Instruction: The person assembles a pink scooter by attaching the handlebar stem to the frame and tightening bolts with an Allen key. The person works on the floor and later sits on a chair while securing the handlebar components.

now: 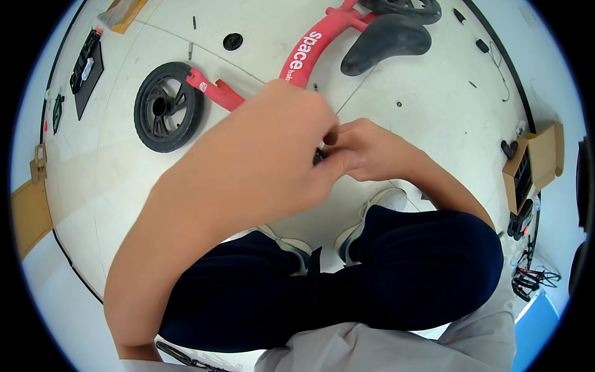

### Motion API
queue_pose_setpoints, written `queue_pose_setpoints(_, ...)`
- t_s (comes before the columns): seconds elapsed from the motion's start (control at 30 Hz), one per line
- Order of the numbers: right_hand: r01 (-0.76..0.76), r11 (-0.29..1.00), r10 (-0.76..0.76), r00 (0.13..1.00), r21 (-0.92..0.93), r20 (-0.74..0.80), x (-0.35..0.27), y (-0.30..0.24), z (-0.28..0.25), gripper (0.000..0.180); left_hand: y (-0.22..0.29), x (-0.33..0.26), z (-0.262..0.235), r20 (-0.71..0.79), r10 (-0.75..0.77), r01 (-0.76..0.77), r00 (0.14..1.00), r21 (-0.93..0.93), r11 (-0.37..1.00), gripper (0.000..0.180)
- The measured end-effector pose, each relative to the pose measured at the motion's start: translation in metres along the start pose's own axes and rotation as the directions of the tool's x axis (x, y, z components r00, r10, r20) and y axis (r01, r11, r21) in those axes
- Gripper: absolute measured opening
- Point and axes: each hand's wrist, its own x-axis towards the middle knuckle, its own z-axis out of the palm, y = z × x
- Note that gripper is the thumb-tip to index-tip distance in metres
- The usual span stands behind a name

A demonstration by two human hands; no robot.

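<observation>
My left hand (273,136) is closed in front of me, its back turned up and its fingertips hidden. Against it sits my right hand (369,149), thumb and fingers pinched together. Between the two hands a bit of a small black part (319,156) shows, too covered to name. Just beyond them lies a red balance bike frame (305,54) with white lettering and a black saddle (389,46). A red fork piece (217,91) runs out from behind my left hand to a loose-looking black wheel (166,106).
A second wheel (412,7) is at the far edge. On the floor lie a round black disc (232,41), a small ring (399,104) and several thin parts. An open cardboard box (538,162) stands at right; a dark tool on a black mat (88,84) lies at left.
</observation>
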Motion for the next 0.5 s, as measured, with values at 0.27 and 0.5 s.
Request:
queue_pose_setpoints(0.27,-0.113,0.988,0.124,0.988,-0.109,0.097,0.006,-0.012,-0.006,0.017,0.006,-0.004,0.001,0.096,-0.220,0.215,0.971,0.058,0.975,0.017)
queue_pose_setpoints(0.5,0.047,0.999,-0.047,0.999,0.014,0.025,0.005,-0.014,-0.011,0.016,-0.007,0.000,0.004,0.060,-0.051,0.038,0.997,0.195,0.980,0.013)
